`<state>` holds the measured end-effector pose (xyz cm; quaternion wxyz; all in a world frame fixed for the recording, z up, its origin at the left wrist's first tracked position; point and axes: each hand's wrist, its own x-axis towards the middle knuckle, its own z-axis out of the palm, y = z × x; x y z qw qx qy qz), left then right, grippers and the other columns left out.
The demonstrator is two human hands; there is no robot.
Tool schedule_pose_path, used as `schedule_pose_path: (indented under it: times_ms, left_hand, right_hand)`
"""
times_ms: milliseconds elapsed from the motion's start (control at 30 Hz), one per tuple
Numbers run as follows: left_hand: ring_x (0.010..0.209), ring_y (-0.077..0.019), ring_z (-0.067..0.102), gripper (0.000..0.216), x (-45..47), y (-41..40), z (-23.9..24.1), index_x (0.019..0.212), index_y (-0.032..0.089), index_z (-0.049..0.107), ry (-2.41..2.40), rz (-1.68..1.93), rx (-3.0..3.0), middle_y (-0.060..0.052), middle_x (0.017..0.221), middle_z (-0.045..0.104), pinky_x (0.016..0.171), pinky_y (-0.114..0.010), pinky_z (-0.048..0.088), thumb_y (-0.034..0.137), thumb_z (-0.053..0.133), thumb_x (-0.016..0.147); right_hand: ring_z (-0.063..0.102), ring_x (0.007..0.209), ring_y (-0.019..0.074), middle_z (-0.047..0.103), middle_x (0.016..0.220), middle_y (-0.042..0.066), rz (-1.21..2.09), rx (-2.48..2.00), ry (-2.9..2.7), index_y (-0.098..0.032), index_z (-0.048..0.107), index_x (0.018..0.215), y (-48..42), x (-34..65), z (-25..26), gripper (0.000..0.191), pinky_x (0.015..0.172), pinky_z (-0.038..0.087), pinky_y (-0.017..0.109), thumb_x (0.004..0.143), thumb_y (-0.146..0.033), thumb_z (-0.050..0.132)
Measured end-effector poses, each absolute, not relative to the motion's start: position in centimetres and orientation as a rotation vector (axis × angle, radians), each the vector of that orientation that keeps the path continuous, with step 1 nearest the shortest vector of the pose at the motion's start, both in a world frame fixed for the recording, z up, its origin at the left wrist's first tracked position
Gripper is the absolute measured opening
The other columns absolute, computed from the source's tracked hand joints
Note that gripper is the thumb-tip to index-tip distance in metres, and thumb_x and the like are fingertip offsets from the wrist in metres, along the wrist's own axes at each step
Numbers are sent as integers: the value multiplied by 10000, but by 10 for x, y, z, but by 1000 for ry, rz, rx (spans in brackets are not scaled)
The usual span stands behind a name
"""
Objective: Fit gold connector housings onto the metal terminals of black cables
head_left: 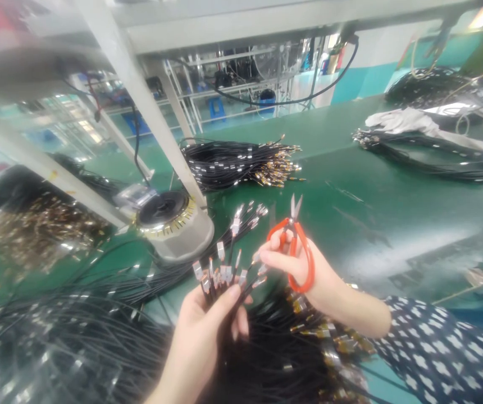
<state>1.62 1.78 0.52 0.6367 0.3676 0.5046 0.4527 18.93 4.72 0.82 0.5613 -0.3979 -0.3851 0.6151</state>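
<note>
My left hand (208,320) is closed round a bunch of thin black cables (232,252), whose ends with small silvery connectors and tags fan out above the fingers. My right hand (296,261) holds a pair of scissors (304,247) with orange-red handles, the short blades pointing up and slightly parted. Its thumb and forefinger meet at one of the cable ends beside the bunch; whether they pinch it is too blurred to tell. Below both hands lies a heap of black cables (275,348) with gold-coloured ends, partly hidden by my wrists.
Just left stands a grey round device (182,230) with a yellow-toothed ring. Further back lies a cable bundle (233,163) with gold tips. Coiled cables (427,157) and a white glove (405,120) lie at right. A slanted white post (149,106) rises from the green table (338,140).
</note>
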Motion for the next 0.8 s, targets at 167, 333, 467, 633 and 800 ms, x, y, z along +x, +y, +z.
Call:
schedule_pose_path:
  times_ms: [167, 333, 467, 633, 800]
  left_hand:
    - [417, -130, 582, 148, 13, 19, 1, 754, 102, 707, 1087, 1039, 828, -77, 614, 715, 443, -230, 422, 229, 775, 719]
    - [398, -111, 540, 151, 11, 21, 2, 718, 95, 703, 1063, 995, 848, -77, 597, 696, 423, -225, 396, 235, 758, 733]
    - [405, -105, 530, 143, 12, 21, 6, 710, 98, 694, 1069, 985, 853, -75, 606, 693, 430, -222, 387, 227, 744, 746]
    - [375, -96, 508, 167, 10, 21, 4, 666, 107, 678, 1037, 962, 841, -67, 570, 683, 422, -223, 374, 237, 749, 743]
    - [372, -91, 500, 183, 9, 21, 0, 679, 107, 676, 1015, 943, 873, -66, 579, 682, 416, -222, 356, 256, 744, 760]
  right_hand:
    - [615, 634, 91, 629, 684, -49, 1436, -973, -912, -168, 554, 695, 47, 190, 9, 217, 676, 508, 239, 697, -165, 771]
    - [618, 622, 100, 622, 683, -50, 1445, -982, -942, -171, 552, 695, 48, 190, 11, 212, 682, 506, 255, 710, -187, 763]
    - [616, 635, 108, 624, 698, -46, 1467, -970, -954, -180, 556, 711, 47, 189, 12, 205, 699, 501, 267, 715, -197, 759]
    - [585, 640, 113, 631, 726, -28, 1457, -965, -1002, -180, 563, 708, 49, 189, 14, 213, 687, 481, 278, 715, -249, 765]
    - [551, 652, 104, 677, 791, -4, 1347, -939, -1002, -184, 525, 674, 60, 189, 24, 245, 631, 456, 258, 710, -234, 762]
